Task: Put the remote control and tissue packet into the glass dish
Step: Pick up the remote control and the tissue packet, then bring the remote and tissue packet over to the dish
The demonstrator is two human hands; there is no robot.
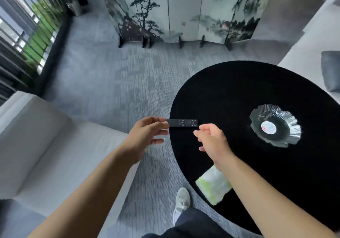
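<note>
A black remote control (184,123) lies level at the left edge of the round black table (239,87), its left end sticking out past the rim. My left hand (147,134) has its fingertips on that left end. My right hand (211,138) hovers just below the remote's right end with its fingers loosely curled and nothing in them. The glass dish (290,136), ruffled with a white round label in its middle, stands to the right on the table. A white and green tissue packet (211,186) lies at the table's near edge, partly under my right forearm.
A white sofa (42,145) stands on the left, close to the table. A painted folding screen (184,13) closes the back. A grey cushion (331,70) sits on a seat at the right. My shoe (182,201) is on the grey carpet beside the table.
</note>
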